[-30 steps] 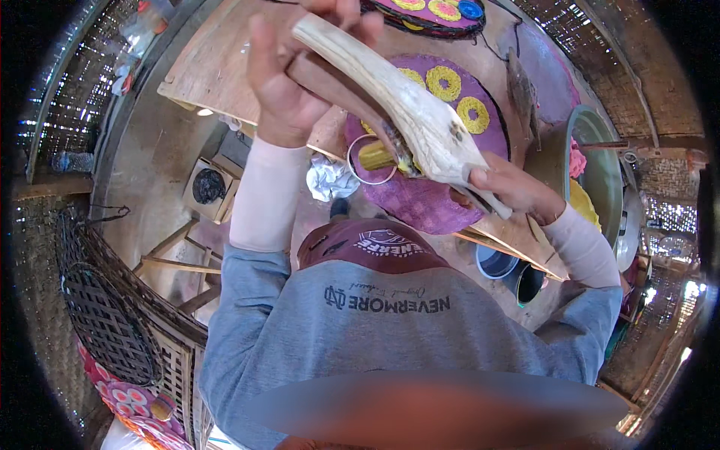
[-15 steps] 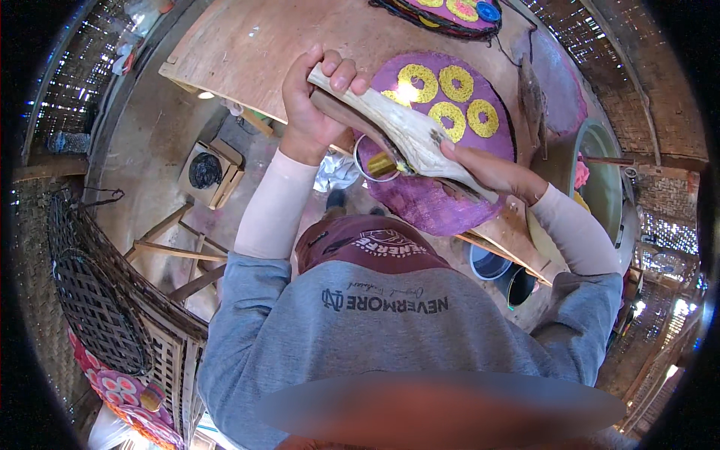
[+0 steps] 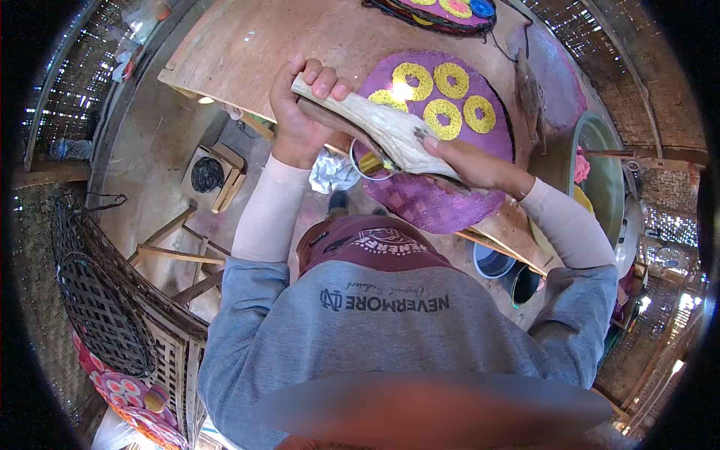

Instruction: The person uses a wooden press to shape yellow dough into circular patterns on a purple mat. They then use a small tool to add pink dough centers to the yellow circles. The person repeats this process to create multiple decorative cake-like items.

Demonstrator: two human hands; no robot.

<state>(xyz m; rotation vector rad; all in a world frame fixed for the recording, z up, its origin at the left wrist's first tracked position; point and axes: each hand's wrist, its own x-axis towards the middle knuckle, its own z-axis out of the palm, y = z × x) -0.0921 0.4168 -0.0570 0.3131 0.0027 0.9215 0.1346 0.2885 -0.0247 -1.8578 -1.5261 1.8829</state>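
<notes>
My left hand (image 3: 304, 105) is closed around the narrow end of a long, pale, wood-like piece (image 3: 390, 127) with a curved, trough-like shape. My right hand (image 3: 484, 165) grips its wider end, with the thumb lying on top. The piece slants down from left to right over the near edge of the table. Just under its middle show a round metal rim (image 3: 354, 159) and a brass-coloured tube (image 3: 369, 163), partly hidden by the piece. Behind it, yellow ring-shaped pieces (image 3: 442, 118) lie on a round purple mat (image 3: 491, 142).
The wooden table (image 3: 247, 45) holds another dark-edged round tray (image 3: 420, 19) at the far side. A large green tub (image 3: 596, 142) stands at the right. Buckets (image 3: 491, 262) sit below the table edge. A woven basket (image 3: 97, 300) is at the left, near a cardboard box (image 3: 229, 187).
Both hands and the pale piece have shifted slightly to the left. The grip of each hand looks the same. The view has moved a little too.
</notes>
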